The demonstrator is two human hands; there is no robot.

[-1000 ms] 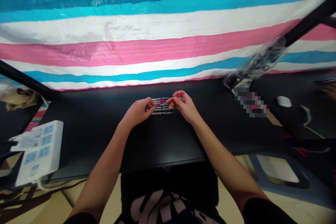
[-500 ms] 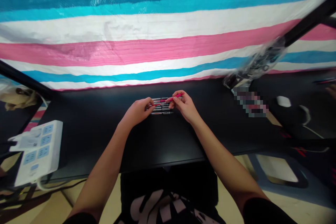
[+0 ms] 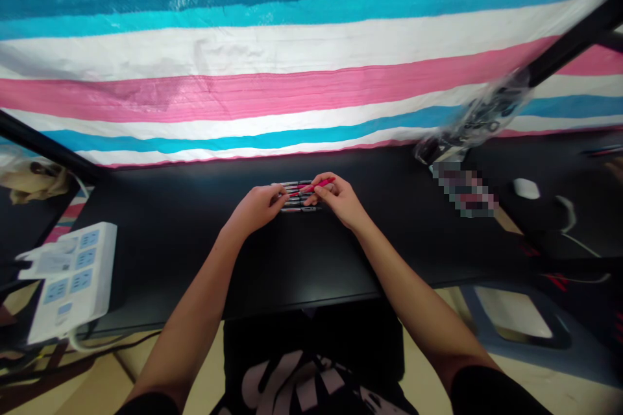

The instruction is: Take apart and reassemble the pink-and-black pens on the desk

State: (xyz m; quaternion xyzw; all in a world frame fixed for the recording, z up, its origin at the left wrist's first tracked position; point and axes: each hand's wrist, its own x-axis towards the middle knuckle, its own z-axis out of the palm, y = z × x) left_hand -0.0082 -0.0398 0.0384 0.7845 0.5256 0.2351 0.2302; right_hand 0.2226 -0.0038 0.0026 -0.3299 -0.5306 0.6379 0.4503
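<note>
In the head view, my right hand (image 3: 340, 200) is closed around a red pen barrel (image 3: 325, 184), tilted with its left end lower. Opposite it, my left hand (image 3: 259, 205) pinches a thin red piece (image 3: 294, 194) that looks like a pen refill. The facing ends of the two pieces are close together; whether they touch I cannot tell. Under and between my fingers, several clear-and-black pens (image 3: 300, 209) lie side by side on the black table (image 3: 302, 259). My fingers partly hide the row.
On the left stands a white power strip (image 3: 80, 279) with a plug in it. A plastic-wrapped item (image 3: 474, 120) leans at the back right, near a white mouse (image 3: 526, 189). Behind the table hangs a striped sheet (image 3: 292, 97). A blue-grey stool (image 3: 516, 318) is below right.
My right hand has moved slightly left and down with the red pen barrel, closing the gap to the thin red piece. My left hand has hardly moved.
</note>
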